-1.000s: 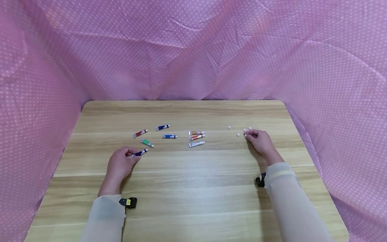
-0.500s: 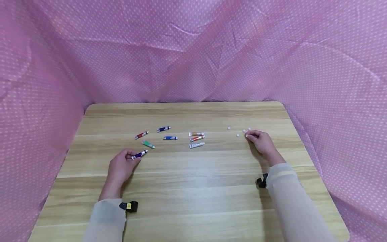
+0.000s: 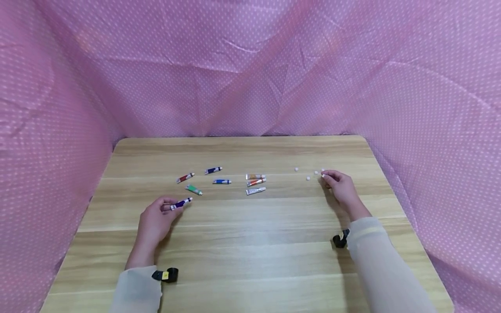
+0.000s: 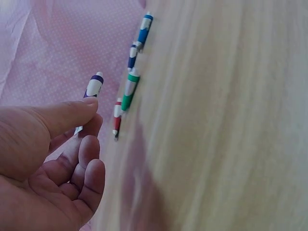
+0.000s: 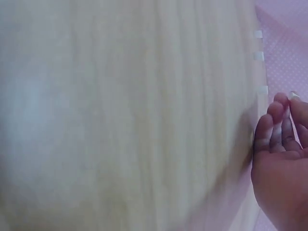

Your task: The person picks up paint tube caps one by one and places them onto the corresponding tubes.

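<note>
Left hand: thumb and finger pinch the purple paint tube; the lower fingers curl loosely.
Purple paint tube: in that pinch, its white-tipped end pointing to 2 o'clock.
Red paint tube: near it, at 12 o'clock.
Green paint tube: near it, between 1 and 2 o'clock.
Dark blue paint tube: farther off, between 1 and 2 o'clock.
Blue paint tube: at 2 o'clock.
Middle trio: orange-red paint tube, with ochre paint tube at its 12 and white paint tube at its 6.
Right hand: thumb and fingertip pinch a small white piece, probably a cap; its wrist view is blurred.
Four loose white pieces: near that pinch, between 9 and 12 o'clock.
</note>
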`<state>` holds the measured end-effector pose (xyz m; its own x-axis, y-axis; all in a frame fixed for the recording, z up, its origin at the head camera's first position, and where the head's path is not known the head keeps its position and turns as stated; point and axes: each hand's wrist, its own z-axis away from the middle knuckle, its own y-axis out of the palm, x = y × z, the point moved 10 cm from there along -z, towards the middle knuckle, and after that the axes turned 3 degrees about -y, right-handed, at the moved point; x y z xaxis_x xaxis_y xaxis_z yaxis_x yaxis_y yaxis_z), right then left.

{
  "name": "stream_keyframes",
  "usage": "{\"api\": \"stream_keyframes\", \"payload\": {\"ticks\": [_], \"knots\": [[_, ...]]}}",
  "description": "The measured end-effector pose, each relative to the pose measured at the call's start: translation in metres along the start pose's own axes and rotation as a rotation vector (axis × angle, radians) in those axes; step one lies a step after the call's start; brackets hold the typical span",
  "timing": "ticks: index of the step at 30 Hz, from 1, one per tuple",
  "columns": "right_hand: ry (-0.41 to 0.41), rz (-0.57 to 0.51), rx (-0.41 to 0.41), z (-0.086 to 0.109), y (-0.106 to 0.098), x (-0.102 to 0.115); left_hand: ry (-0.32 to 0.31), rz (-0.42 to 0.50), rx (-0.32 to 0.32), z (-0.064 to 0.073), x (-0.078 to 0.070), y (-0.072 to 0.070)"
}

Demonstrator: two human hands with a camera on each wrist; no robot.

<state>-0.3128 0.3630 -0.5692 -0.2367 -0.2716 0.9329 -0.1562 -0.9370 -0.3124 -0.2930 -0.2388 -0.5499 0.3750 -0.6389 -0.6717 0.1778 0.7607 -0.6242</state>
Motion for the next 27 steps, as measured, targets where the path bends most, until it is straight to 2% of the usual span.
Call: {"api": "stream_keyframes", "payload": {"ticks": [2,5,12,20,23,27], "knots": [[0.008,-0.098,-0.012,0.003,-0.004,-0.001,-0.01,0.003,-0.004,0.002,-0.002,0.0],[0.013,-0.174,-0.038,0.007,-0.01,0.0,-0.026,0.014,-0.008,0.005,-0.004,0.0],[-0.015,-0.237,-0.1,0.016,-0.015,0.007,-0.004,0.019,-0.009,0.014,-0.013,0.001],[-0.051,-0.374,-0.132,0.03,-0.002,0.012,0.044,-0.022,-0.029,0.027,-0.027,0.003],[-0.057,-0.388,-0.133,0.034,0.003,0.015,0.042,-0.022,-0.029,0.031,-0.03,0.004],[-0.056,-0.357,-0.124,0.039,0.008,0.018,0.044,-0.02,-0.02,0.035,-0.032,0.007]]}}
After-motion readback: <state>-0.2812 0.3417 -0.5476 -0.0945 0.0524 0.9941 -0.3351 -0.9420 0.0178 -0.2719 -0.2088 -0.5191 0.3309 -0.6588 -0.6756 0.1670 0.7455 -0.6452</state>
